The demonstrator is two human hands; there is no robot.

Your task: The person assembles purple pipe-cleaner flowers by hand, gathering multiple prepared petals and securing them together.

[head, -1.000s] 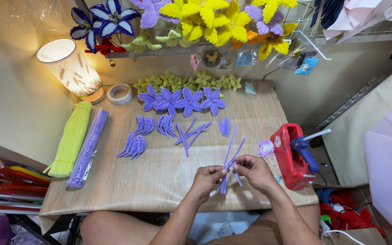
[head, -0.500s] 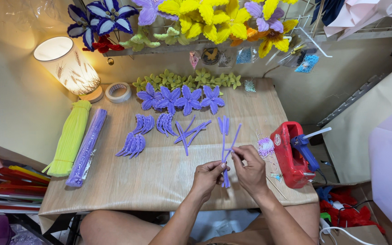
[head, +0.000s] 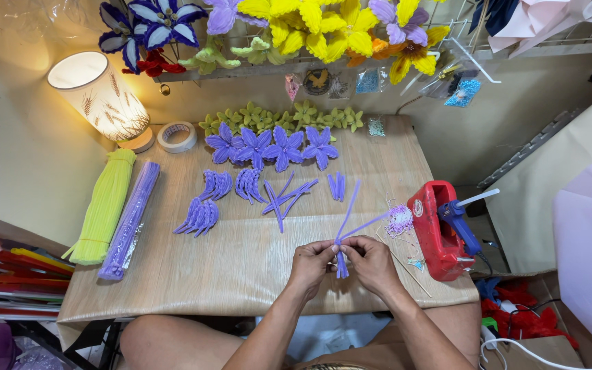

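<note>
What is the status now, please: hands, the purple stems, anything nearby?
Left hand and right hand both pinching purple pipe cleaners. Held just above table. Glue gun beside right hand, not touching.

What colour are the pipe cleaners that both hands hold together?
The pipe cleaners are purple, pinched between the left hand and right hand; the head view shows it.

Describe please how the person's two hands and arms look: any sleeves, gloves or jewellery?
Both the left hand and the right hand are bare, without gloves. The forearms are uncovered, no sleeves in view. No rings, watch or bracelet can be seen.
</note>
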